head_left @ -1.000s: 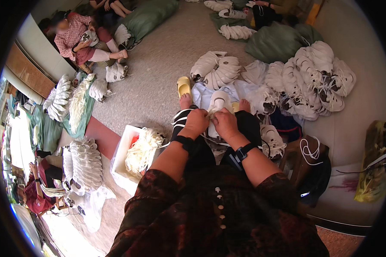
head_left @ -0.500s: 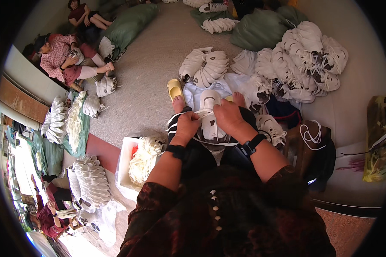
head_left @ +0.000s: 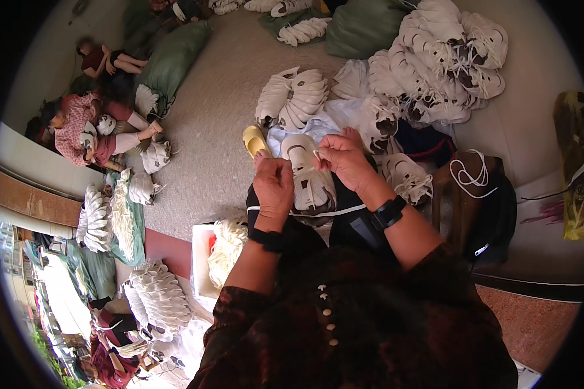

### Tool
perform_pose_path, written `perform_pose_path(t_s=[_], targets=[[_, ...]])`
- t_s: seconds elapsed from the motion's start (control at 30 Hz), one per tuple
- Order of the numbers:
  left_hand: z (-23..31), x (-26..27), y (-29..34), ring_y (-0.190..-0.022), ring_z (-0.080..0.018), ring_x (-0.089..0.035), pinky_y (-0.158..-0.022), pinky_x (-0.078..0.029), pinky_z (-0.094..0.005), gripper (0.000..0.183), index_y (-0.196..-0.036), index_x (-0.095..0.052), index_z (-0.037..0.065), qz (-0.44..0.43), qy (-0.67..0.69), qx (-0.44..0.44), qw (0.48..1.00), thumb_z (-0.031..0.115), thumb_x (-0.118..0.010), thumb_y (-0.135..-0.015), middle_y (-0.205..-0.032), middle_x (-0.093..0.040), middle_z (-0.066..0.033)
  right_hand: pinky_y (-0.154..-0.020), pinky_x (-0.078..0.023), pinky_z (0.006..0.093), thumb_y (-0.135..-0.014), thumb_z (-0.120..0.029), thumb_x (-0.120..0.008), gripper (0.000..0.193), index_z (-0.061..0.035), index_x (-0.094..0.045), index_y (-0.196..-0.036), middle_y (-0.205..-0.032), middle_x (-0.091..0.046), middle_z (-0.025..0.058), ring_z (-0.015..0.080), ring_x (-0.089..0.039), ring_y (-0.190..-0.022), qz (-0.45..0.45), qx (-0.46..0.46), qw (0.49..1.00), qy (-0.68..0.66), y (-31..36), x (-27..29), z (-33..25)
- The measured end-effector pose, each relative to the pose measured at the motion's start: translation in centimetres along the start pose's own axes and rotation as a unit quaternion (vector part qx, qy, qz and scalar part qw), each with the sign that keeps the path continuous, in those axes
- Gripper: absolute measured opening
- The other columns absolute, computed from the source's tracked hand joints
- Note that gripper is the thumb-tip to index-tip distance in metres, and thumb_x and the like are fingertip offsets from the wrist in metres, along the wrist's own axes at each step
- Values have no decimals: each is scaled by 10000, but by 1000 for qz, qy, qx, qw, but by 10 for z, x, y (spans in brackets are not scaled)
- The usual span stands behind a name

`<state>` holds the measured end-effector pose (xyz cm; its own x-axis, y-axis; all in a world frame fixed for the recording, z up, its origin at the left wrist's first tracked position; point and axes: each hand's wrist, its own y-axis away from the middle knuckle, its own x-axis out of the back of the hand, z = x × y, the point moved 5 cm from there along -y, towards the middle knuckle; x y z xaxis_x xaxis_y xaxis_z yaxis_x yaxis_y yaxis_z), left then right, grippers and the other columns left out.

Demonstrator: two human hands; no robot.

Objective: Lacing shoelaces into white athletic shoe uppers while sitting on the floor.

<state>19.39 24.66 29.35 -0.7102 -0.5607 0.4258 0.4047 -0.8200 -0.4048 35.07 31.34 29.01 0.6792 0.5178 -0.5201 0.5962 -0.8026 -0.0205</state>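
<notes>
A white shoe upper point(head_left: 311, 189) with a mesh front rests at my lap, its opening pointing away from me. Beside its left edge, my left hand point(head_left: 273, 189) is closed with the fingertips together; whatever they hold, if anything, is hidden. At the shoe's far right, my right hand point(head_left: 348, 162) pinches a white shoelace point(head_left: 316, 155) between thumb and fingers, its short end showing. A white strand point(head_left: 345, 211) runs across my lap below the shoe.
To my left stands a white box point(head_left: 202, 259) of pale laces point(head_left: 226, 249). Ahead lie stacked shoe uppers point(head_left: 305, 97), a yellow slipper point(head_left: 255, 141) and a large pile of uppers point(head_left: 428, 71). A dark bag point(head_left: 493, 214) sits right. A co-worker point(head_left: 78, 126) sits far left, holding uppers.
My hands have moved apart, uncovering more of the shoe upper between them. The lace stretched between them earlier no longer shows there. The whole view has shifted slightly.
</notes>
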Motion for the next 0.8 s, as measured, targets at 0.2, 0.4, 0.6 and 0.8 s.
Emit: perform_pose_path(t_s=[0.2, 0.4, 0.6, 0.8], targets=[[-3, -46, 0, -787, -305, -634, -701, -500, -386, 253, -751, -663, 51, -381, -268, 7, 885, 298, -660, -700, -820, -647, -157, -570, -384, 208, -878, -81, -479, 119, -44, -488, -765, -672, -536, 26, 96, -508, -619, -85, -72, 979, 169, 19, -5, 9], [8, -52, -6, -841, -315, -636, -725, -509, -386, 209, -833, -649, 14, -354, -409, -23, 841, 192, -567, -762, -880, -639, -210, -492, -340, 196, -839, -46, -504, 136, -34, -487, -705, -651, -502, 22, 74, -455, -546, 58, -29, 993, 95, 20, 40, 22], [-69, 125, -20, -871, -318, -632, -741, -513, -388, 174, -864, -656, 46, -290, -561, 140, 763, 94, -558, -729, -908, -641, -189, -415, -282, 197, -812, -63, -534, 138, -69, -490, -681, -587, -432, -20, 67, -399, -470, 461, 188, 854, 153, 98, 205, -126], [-187, 273, 56, -907, -321, -620, -754, -517, -390, 212, -918, -629, -13, -231, -584, 282, 726, 121, -592, -758, -951, -633, -199, -471, -353, 270, -710, -33, -608, 103, -38, -526, -648, -583, -487, 6, 122, -455, -515, 451, 82, 809, 367, 133, 270, -170]])
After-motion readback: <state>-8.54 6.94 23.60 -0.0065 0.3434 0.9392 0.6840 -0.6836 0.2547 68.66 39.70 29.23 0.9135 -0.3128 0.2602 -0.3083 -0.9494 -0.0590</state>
